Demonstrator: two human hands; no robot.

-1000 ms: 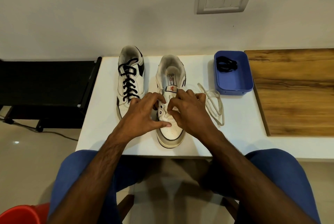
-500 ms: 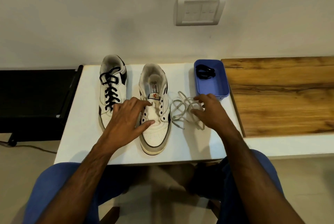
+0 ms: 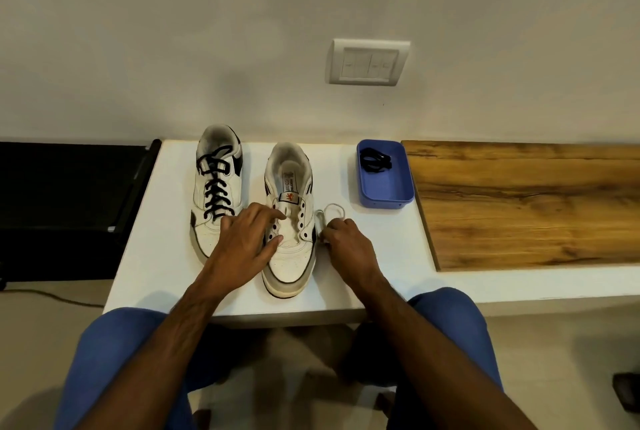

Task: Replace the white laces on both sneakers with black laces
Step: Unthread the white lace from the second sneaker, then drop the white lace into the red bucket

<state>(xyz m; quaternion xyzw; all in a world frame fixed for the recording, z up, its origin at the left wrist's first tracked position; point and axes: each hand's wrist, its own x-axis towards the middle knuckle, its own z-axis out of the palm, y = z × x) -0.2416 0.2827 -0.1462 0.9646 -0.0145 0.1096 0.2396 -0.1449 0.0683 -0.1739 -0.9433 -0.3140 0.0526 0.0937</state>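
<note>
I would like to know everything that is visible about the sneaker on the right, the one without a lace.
The right sneaker is white, leather-like, with black side accents, a greyish worn sole rim and a tongue label bearing a small orange mark. Its dark eyelets are empty. It stands upright on the white table, toe toward the person, beside the black-laced sneaker. The left hand rests on it, fingers at the eyelets and thumb on the toe area. The right hand holds the white lace just beside it.

Left hand (image 3: 244,245) splayed flat; right hand (image 3: 348,245) curled.
</note>
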